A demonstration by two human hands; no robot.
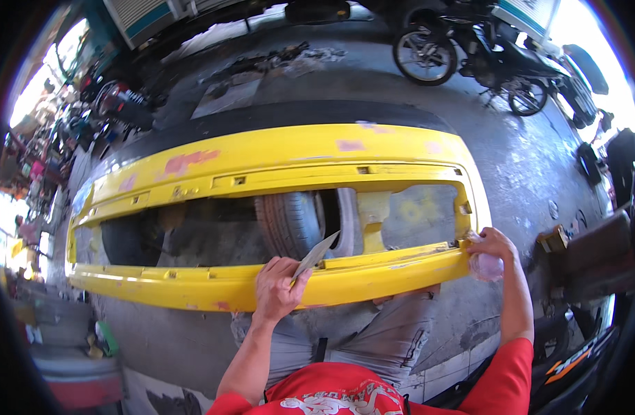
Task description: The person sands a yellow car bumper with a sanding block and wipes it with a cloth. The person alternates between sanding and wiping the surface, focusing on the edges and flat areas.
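Note:
A large yellow car bumper (373, 285) lies in front of me, with pinkish patches on its face. My left hand (279, 289) is closed on a thin flat grey blade that looks like a putty knife (315, 256). The blade points up and right, over the bumper's near edge. At the bumper's right end is my right hand (496, 243), its fingers bent at the corner. Below those fingers shows a pale pink, rounded thing (486, 267), whose kind I cannot make out. Whether the fingers grip it is hidden.
A tyre (290, 223) shows through the bumper's opening, with a black panel (297, 116) along its far side. Motorcycles stand at the far right (470, 59) and far left (124, 104). My legs (387, 328) are under the near edge. Cardboard (229, 97) and scraps lie beyond.

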